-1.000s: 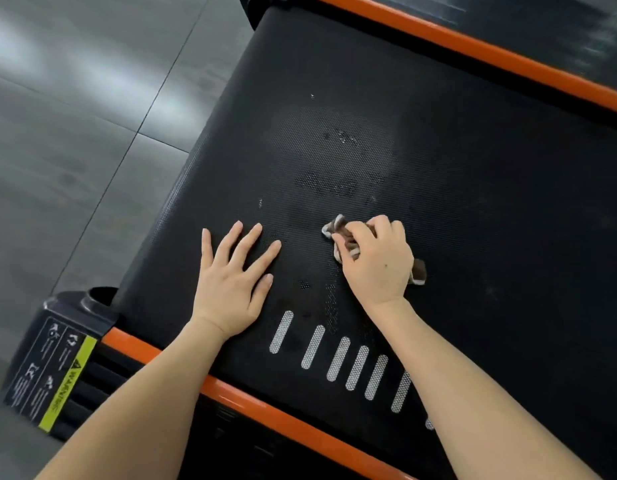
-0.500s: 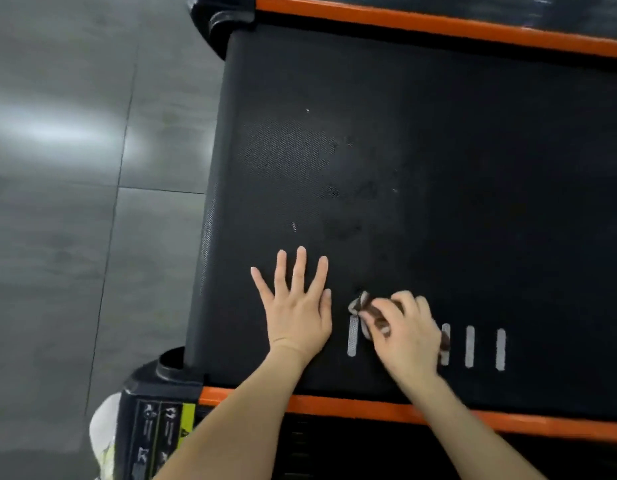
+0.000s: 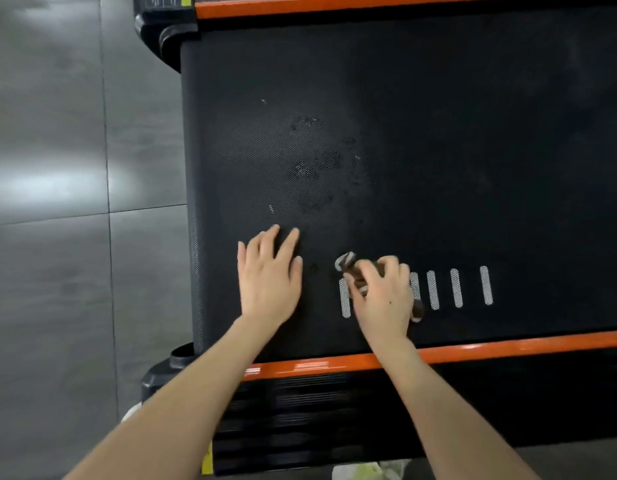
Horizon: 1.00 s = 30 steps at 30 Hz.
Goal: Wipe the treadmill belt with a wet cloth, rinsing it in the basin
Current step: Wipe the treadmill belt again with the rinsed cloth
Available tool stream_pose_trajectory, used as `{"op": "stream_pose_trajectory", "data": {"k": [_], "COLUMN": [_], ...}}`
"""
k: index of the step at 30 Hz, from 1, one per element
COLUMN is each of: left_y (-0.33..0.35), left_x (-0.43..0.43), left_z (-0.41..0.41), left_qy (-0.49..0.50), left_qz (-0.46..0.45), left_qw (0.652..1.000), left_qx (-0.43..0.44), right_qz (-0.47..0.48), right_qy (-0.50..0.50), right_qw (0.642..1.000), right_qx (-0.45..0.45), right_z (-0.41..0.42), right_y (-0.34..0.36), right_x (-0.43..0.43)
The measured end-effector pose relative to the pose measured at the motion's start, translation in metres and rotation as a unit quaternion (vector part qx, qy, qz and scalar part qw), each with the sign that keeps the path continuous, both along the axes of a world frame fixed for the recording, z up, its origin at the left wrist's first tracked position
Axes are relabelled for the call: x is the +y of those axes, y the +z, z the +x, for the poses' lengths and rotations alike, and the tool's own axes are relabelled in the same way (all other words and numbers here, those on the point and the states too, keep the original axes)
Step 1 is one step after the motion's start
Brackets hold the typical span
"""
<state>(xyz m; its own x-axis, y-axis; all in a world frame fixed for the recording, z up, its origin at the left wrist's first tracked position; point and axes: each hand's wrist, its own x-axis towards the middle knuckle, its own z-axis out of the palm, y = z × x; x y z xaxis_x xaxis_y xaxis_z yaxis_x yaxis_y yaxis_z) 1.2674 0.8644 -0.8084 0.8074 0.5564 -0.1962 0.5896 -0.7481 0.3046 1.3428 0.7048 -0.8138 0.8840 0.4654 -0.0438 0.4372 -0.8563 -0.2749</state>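
Head view, floor: grey glossy tiles [image 3: 57, 237] with blurred light reflections, left of the machine.
Head view, surface: black textured treadmill belt [image 3: 456, 133] fills most of the frame, bounded by a far orange rail [image 3: 369, 5] and a near orange rail [image 3: 507, 345].
Belt condition: mottled patches [image 3: 314, 168] near the middle, beyond the hands; whether they are wet or dirty, cannot tell.
Belt markings: row of white stripes [image 3: 456, 287] close to the near rail.
Left hand [image 3: 269, 285]: flat, palm down on the belt, fingers straight and slightly spread, holding nothing.
Right hand [image 3: 383, 296]: fingers curled over the cloth, pressing it onto the belt across the stripe row.
Cloth [image 3: 345, 262]: brown and white, bunched; its ends stick out on both sides of the right hand.
Hand spacing: near each other, not touching.
Bottom edge: pale white-green object [image 3: 365, 471], partly cut off, unidentified.
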Motion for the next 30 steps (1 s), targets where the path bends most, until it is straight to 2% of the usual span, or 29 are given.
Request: {"op": "stream_pose_trajectory", "data": {"k": [4, 7, 9, 12, 14, 17, 20, 24, 25, 27, 30], "left_y": [0.008, -0.003, -0.010, -0.018, -0.021, -0.026, -0.027, -0.025, -0.025, -0.026, -0.027], "left_x": [0.048, 0.081, 0.100, 0.125, 0.137, 0.149, 0.154, 0.163, 0.166, 0.174, 0.186], "left_z": [0.006, 0.017, 0.023, 0.029, 0.027, 0.023, 0.024, 0.032, 0.034, 0.042, 0.056], "left_qy": [0.041, 0.040, 0.030, -0.008, -0.039, -0.069, -0.087, -0.090, -0.078, -0.020, 0.114], "left_qz": [0.024, 0.022, 0.023, 0.043, 0.052, 0.064, 0.076, 0.065, 0.067, 0.080, 0.053], "left_qw": [0.997, 0.996, 0.997, 0.997, 0.995, 0.992, 0.989, 0.984, 0.985, 0.990, 0.990], "left_qx": [-0.056, -0.073, -0.070, -0.070, -0.078, -0.088, -0.095, -0.136, -0.138, -0.117, -0.062], "right_qz": [0.003, -0.021, -0.021, -0.020, 0.004, 0.038, 0.041, 0.036, 0.024, 0.004, 0.009], "right_qy": [0.036, 0.061, -0.016, -0.177, -0.191, -0.097, 0.024, 0.102, 0.071, -0.067, -0.249], "right_qw": [0.999, 0.998, 0.999, 0.984, 0.981, 0.993, 0.998, 0.993, 0.995, 0.995, 0.966], "right_qx": [0.040, 0.006, -0.025, -0.012, -0.036, -0.061, -0.036, -0.056, -0.070, -0.080, -0.068], "right_z": [-0.041, -0.013, 0.036, 0.103, 0.101, 0.033, -0.035, -0.006, 0.016, 0.069, 0.109], "right_y": [0.007, 0.001, -0.001, -0.001, -0.005, -0.010, -0.008, -0.007, -0.008, -0.009, -0.012], "right_x": [0.017, 0.036, 0.057, 0.094, 0.110, 0.122, 0.127, 0.124, 0.124, 0.128, 0.139]}}
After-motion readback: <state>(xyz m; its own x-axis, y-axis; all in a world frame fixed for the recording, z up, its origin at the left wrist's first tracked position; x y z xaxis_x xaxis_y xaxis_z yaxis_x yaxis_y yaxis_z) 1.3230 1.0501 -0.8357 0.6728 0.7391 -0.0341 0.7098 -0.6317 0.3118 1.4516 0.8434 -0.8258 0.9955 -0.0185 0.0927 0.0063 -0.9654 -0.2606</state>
